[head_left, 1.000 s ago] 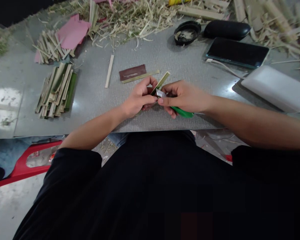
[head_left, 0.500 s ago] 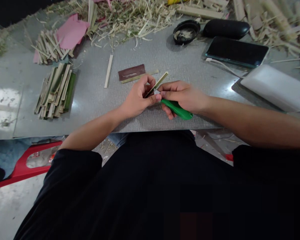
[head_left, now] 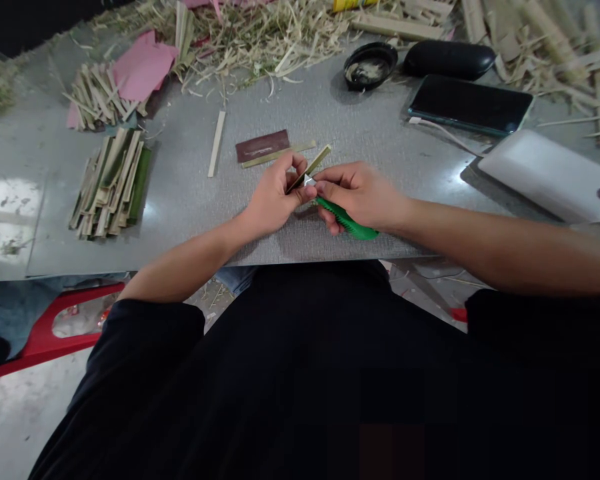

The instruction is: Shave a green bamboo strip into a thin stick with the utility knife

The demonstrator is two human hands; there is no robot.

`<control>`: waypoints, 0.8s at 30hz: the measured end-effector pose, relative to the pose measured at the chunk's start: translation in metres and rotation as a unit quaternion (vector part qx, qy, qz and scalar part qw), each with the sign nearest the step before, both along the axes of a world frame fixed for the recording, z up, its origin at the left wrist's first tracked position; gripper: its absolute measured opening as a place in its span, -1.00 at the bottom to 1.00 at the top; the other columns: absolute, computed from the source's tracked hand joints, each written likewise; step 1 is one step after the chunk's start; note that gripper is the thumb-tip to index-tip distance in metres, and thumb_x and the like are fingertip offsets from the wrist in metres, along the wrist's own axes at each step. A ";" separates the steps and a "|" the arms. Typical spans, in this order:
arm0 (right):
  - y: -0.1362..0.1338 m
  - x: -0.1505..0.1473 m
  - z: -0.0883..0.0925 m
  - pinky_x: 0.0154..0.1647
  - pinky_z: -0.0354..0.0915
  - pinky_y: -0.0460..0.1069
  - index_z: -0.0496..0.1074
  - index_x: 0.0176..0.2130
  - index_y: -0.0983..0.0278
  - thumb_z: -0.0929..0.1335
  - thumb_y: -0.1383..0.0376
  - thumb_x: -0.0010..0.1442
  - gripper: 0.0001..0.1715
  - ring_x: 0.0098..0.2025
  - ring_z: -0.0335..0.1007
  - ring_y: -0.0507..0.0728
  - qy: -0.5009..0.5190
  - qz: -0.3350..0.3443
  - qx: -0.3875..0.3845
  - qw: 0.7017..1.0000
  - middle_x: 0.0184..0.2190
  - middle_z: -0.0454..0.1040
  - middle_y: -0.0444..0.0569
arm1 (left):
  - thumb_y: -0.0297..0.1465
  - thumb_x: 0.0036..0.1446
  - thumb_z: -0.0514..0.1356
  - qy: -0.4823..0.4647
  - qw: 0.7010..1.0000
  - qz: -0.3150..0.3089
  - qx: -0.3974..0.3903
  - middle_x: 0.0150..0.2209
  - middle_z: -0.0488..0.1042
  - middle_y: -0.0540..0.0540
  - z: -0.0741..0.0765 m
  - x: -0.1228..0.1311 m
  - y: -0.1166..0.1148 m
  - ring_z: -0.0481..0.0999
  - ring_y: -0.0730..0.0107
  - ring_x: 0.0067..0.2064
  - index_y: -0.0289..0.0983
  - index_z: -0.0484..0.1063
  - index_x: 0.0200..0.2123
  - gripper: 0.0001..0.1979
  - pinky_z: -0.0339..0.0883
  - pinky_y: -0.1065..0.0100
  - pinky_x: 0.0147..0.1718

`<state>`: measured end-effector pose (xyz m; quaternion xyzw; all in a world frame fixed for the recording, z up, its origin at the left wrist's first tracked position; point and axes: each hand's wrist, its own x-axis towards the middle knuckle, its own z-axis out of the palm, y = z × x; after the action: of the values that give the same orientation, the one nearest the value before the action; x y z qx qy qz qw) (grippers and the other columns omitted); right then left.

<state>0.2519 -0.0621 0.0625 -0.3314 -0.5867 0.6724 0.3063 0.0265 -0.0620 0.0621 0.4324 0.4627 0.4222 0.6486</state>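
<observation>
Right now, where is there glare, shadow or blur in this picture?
Head view: white glare on the shiny grey tabletop, one spot beside the flat, rounded white device, with dark shadow along its near edge; head view, upper right: pale wooden strips blurred; head view, bottom: black cloth shirt nearly detail-less.

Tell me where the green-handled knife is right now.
In the head view, the green-handled knife is just right of centre, held in the right hand, its blade beside the pale strip in the left hand.

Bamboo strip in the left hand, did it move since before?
Yes, slightly left: the held bamboo strip now has its far tip closer to the right end of the loose bamboo strip.
</observation>
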 end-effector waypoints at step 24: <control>-0.003 -0.006 0.001 -0.63 0.36 -0.06 0.47 -0.33 0.18 0.58 -0.09 0.82 -0.27 -0.61 0.51 0.06 0.004 -0.034 0.042 0.999 -0.57 0.52 -0.17 | -0.24 0.22 0.87 0.044 0.998 -0.010 0.033 -0.40 0.30 0.14 0.000 -0.001 0.005 0.19 0.50 -0.45 -0.09 0.38 -0.16 -0.33 -0.05 0.33 -0.46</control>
<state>0.2460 -0.0649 0.0637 -0.3351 -0.6014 0.6376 0.3456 0.0254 -0.0567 0.0623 0.4759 0.4726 0.4112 0.6173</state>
